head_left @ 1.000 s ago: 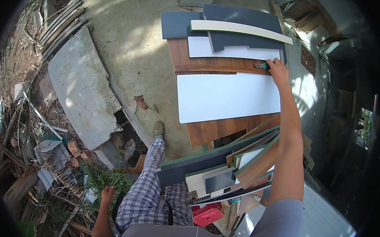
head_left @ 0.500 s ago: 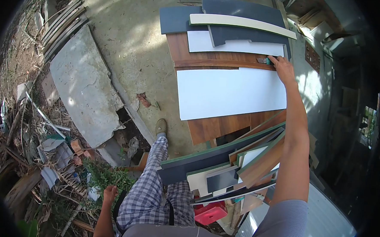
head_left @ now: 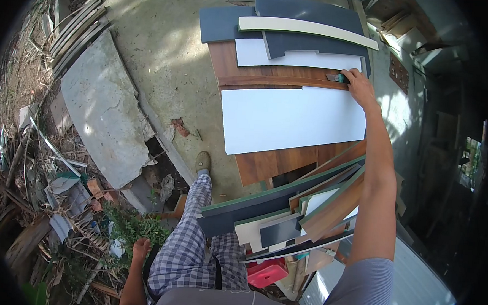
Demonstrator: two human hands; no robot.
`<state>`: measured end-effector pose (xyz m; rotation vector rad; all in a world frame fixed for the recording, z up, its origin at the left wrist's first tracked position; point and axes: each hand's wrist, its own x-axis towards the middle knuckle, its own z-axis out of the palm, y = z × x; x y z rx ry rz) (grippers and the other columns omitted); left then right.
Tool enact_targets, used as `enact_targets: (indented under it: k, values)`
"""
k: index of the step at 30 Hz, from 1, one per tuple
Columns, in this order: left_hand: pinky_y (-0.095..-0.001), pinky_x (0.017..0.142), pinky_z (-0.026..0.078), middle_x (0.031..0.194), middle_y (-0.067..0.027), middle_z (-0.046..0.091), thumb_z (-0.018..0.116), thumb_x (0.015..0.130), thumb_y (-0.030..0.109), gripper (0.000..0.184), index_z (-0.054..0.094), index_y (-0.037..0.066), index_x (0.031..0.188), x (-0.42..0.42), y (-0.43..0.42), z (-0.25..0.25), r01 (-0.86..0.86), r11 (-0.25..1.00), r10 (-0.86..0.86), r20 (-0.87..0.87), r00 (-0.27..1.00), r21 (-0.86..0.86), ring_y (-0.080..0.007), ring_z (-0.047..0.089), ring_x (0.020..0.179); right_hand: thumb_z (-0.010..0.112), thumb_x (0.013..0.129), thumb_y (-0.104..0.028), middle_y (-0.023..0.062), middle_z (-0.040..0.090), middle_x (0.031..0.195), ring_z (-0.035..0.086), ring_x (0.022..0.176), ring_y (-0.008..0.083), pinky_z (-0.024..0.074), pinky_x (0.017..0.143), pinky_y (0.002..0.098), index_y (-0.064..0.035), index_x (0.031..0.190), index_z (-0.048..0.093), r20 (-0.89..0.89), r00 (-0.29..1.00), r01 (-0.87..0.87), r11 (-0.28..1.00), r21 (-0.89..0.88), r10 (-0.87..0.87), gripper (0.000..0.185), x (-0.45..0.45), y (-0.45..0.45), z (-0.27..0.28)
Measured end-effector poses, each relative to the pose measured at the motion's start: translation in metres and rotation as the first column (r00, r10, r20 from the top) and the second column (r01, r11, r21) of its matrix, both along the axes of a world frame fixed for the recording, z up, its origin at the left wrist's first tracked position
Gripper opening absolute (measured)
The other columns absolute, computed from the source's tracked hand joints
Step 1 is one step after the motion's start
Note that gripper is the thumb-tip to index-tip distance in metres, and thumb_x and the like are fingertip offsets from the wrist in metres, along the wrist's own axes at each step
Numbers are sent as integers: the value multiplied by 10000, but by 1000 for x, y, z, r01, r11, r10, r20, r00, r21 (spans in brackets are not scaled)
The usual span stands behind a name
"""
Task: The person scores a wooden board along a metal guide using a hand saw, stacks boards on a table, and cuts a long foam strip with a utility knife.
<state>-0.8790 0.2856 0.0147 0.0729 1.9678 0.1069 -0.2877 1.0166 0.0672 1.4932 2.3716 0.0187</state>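
Observation:
My right hand [head_left: 361,88] is closed on a small teal-handled tool with a flat grey blade [head_left: 336,78]. The blade points left over a narrow brown wood-grain strip [head_left: 281,82]. Just below the strip lies a large white panel [head_left: 292,122], flat on brown wood-grain boards [head_left: 276,165]. Above the strip is a white notched piece [head_left: 249,53], partly under dark grey panels [head_left: 312,10]. Across the dark panels rests a long cream strip [head_left: 308,30]. My left hand [head_left: 141,248] hangs low at my side with its fingers curled, and nothing shows in it.
Several offcut boards [head_left: 252,200] lean on edge close in front of my legs, beside a red plastic stool [head_left: 267,272]. To the left are a broken concrete slab [head_left: 105,112], leafy plants [head_left: 132,227] and rubble. A pale sheet [head_left: 414,277] lies at lower right.
The view has shifted slightly, so the boards sit a little further left. My right hand still holds the tool at about the same spot on the strip.

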Motion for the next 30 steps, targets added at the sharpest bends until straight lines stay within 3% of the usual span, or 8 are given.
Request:
enact_targets:
  k: [4,6,10,16,18,22,24,30]
  values:
    - [-292,618,508,828,-87,673,649,880,311,368,645,-12,1054,0,-3,-5,45,999,-45,28,999,-12,-151,629,700,452,867,38,76,535,1196,542,1124,266,493,934,398,-259,1374,468,106,994,-24,1000,-3,24,588,9,-8,2]
    - [-281,611,492,807,-77,668,656,872,305,351,654,-9,1028,4,7,1,51,998,-51,13,999,-25,-134,604,682,482,861,27,97,527,1207,529,1146,280,491,939,408,-296,1425,403,210,977,58,997,-52,-46,655,6,-6,0]
    - [-278,594,476,784,-64,655,664,864,305,347,659,-13,1003,7,16,2,120,993,-120,-11,993,2,-125,588,667,547,824,7,96,510,1203,506,1165,285,467,974,399,-291,1451,352,232,970,104,989,-102,-78,720,3,-3,2]
    - [-275,579,448,745,-45,626,672,862,239,285,651,-26,962,7,15,0,153,988,-153,-5,988,-3,-111,557,644,657,786,-15,94,512,1208,484,1194,278,482,970,420,-256,1383,441,118,991,70,989,-131,-55,679,2,2,5]
    - [-274,577,444,733,-46,624,676,859,214,257,646,-29,936,7,8,-5,162,983,-161,-15,987,85,-111,554,637,710,748,-28,86,512,1203,486,1189,273,474,972,419,-231,1352,468,72,997,37,994,-99,-30,682,0,1,7]
    - [-274,574,444,724,-49,624,679,858,222,266,642,-33,925,8,3,-5,179,975,-177,-22,984,130,-111,556,632,736,714,-24,80,513,1188,496,1174,272,463,972,413,-212,1346,473,54,999,-1,1000,-27,3,710,-2,-6,12]
    - [-275,571,444,720,-54,626,675,861,221,265,646,-32,931,10,7,-2,216,969,-215,-24,976,116,-113,559,633,749,693,-20,77,510,1178,503,1155,279,460,962,412,-162,1273,497,-42,999,-26,999,29,27,648,0,-8,10]
    - [-280,578,456,743,-65,646,669,864,249,287,658,-20,962,12,15,4,220,970,-218,-30,976,103,-120,566,635,772,675,-39,87,526,1166,489,1146,315,449,966,409,-87,1119,483,-139,990,-22,999,-24,19,533,4,-7,15]
